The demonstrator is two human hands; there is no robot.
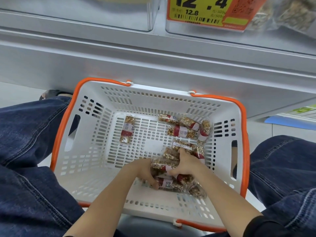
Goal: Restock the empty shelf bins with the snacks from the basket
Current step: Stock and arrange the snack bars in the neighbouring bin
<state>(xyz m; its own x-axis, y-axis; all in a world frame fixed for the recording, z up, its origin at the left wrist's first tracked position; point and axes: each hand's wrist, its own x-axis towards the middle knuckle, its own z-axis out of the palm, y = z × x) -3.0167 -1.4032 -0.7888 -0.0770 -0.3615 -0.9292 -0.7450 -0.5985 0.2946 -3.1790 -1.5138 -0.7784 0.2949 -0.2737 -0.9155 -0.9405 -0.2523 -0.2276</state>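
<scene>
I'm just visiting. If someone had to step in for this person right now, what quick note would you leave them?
Left hand and right hand: both down in the basket, gathering a clump of snack bars.
More bars lie by the basket's right wall, one alone at left.
Clear bin on the shelf above looks empty; the bin behind the price tag holds some packs.
Left: lift the bars, fill the bin, repeat.

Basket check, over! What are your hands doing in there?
Both hands, left and right, gripping a bunch of snack packs low in the basket. One stray pack far left. Nothing blocking.
</scene>
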